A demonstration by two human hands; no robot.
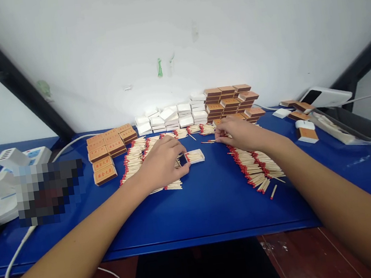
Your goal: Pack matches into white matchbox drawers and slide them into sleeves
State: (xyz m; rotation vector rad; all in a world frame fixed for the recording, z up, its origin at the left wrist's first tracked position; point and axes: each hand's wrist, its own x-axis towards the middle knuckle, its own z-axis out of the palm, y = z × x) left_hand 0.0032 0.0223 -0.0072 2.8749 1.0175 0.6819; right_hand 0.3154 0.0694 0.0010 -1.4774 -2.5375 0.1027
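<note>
Two-handed reach: left hand (166,161) curled at the tray (199,156), right hand (237,133) fingers-down at matches (248,162); I can't tell either grip remotely.

Fairly bright, even light washes the white wall (104,40); the blue tabletop (211,204) carries a faint sheen, while the floor (309,250) below falls dim; the white matchbox trays (167,115) nearly lose detail; wide-angle stretching marks the edges; a coarse pixelated patch (50,191) blots the left.
</note>
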